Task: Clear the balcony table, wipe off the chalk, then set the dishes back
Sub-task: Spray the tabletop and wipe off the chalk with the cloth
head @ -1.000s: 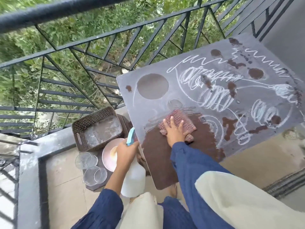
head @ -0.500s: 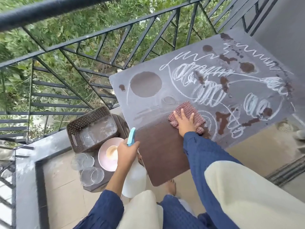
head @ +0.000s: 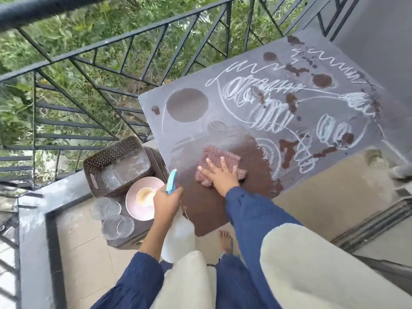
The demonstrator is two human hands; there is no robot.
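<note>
Brown chalk-scrawled table [head: 191, 134] against black iron railing [head: 44, 10]; pale tiled floor [head: 312, 204]

Our bench [head: 191, 130] is grey with dust, and white chalk scribbles [head: 267, 112] loop across its far half. The near corner is wiped wet and brown. A reddish checked cloth [head: 223, 153] lies flat there under our right hand [head: 219, 175]. Our left hand [head: 166, 201] grips a white spray bottle [head: 180, 239]. Lower down at the left sit a pink plate [head: 133, 205], carrying what looks like a cup [head: 145, 195], and clear glass bowls [head: 111, 216].
</note>
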